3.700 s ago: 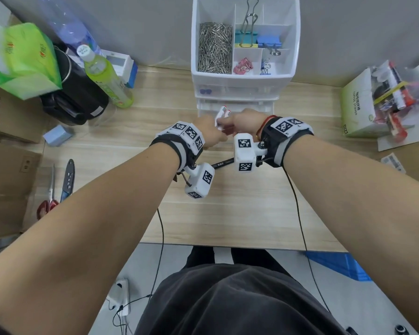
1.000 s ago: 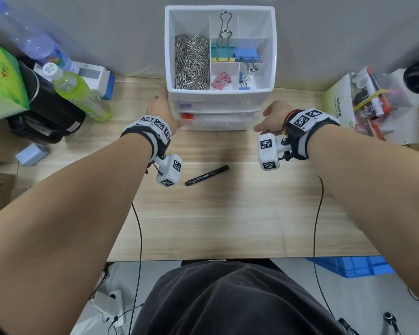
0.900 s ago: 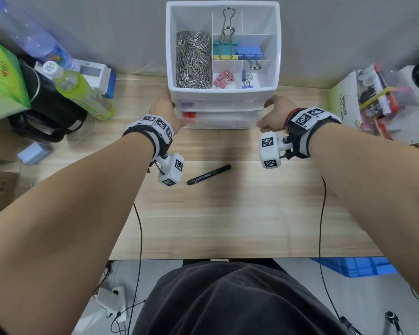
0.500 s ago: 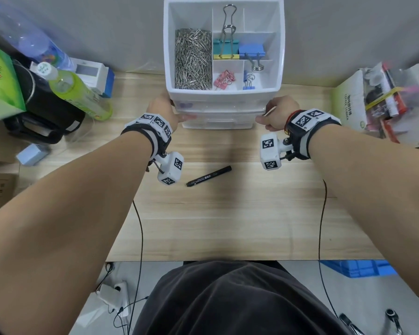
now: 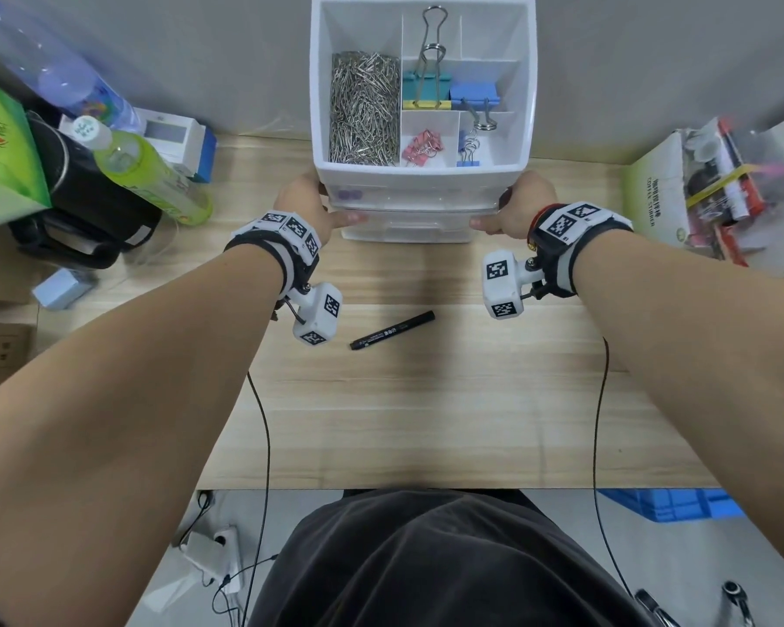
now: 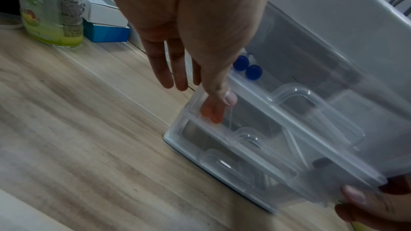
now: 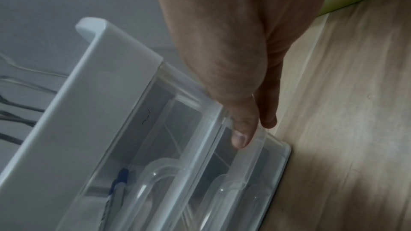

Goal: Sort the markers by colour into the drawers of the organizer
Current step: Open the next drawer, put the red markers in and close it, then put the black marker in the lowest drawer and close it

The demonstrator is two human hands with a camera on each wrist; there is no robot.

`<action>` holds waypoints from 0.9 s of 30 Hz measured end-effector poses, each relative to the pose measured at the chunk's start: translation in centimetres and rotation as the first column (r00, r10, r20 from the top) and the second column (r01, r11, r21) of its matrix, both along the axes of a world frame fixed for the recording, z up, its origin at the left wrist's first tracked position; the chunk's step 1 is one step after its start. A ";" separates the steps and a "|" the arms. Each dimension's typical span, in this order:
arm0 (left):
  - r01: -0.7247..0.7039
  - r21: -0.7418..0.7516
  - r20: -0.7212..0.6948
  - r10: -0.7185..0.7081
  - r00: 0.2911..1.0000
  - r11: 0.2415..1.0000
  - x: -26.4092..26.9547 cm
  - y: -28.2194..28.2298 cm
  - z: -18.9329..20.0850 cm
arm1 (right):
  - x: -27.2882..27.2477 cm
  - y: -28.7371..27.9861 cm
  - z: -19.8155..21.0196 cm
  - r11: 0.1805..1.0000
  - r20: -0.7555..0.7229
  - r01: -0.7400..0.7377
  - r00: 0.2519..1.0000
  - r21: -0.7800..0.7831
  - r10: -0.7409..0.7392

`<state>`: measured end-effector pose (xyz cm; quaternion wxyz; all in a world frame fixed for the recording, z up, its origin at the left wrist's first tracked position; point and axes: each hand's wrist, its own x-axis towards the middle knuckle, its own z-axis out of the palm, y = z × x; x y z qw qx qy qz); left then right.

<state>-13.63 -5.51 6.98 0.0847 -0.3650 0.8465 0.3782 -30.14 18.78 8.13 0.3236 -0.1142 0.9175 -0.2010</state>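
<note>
On the desk: black marker (image 5: 392, 330) lies loose, well short of the organizer (image 5: 422, 187)
Middle drawer (image 5: 408, 209): thumbs press its front corners — push evenly so it won't jam
Left hand (image 5: 306, 205): fingers straight, flat on the side
Right hand (image 5: 519, 203): same
Versus earlier: red marker end no longer shows — drawer's now in

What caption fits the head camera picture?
Both hands push on the organizer; a black marker waits on the desk.
</note>
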 end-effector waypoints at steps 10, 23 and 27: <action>0.043 -0.048 -0.008 -0.043 0.999 0.998 -0.2 -0.1 0.8 | 0.4 -0.8 -0.5 0.996 0.069 0.069 0.995 -0.063 -0.065; 0.040 0.012 0.300 -0.042 0.953 0.999 4.6 2.9 -2.1 | 5.7 -0.3 -2.2 0.966 0.227 -0.092 0.973 0.241 0.036; 0.067 0.115 0.333 -0.102 0.937 0.991 7.2 5.0 -4.9 | 8.9 -0.6 -4.6 0.985 0.298 -0.096 0.953 0.141 0.051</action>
